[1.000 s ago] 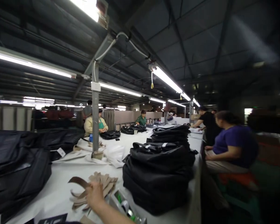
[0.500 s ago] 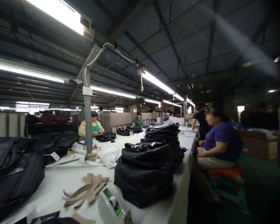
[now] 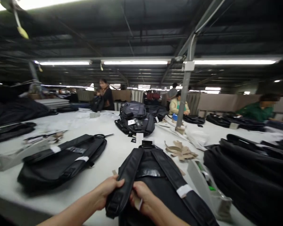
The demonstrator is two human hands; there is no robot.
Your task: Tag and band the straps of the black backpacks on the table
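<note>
A black backpack (image 3: 153, 175) lies back-up on the white table (image 3: 118, 150) right in front of me, straps facing up. My left hand (image 3: 107, 191) is closed round the lower end of its left shoulder strap (image 3: 124, 182). My right hand (image 3: 142, 196) pinches a small pale paper piece against the same strap, close beside the left hand. The right strap carries a white tag (image 3: 184, 190).
Another flat black bag (image 3: 63, 160) lies to the left, a bulky backpack (image 3: 135, 121) stands further back. A tall pile of black bags (image 3: 250, 175) fills the right. Brown card strips (image 3: 180, 150), a clear box (image 3: 208, 185) and a steel post (image 3: 185, 94) are nearby. Several people work around the table.
My view has swung left from the bag pile and seated person to the table before me. Both hands, out of view half a second ago, now grip the backpack strap.
</note>
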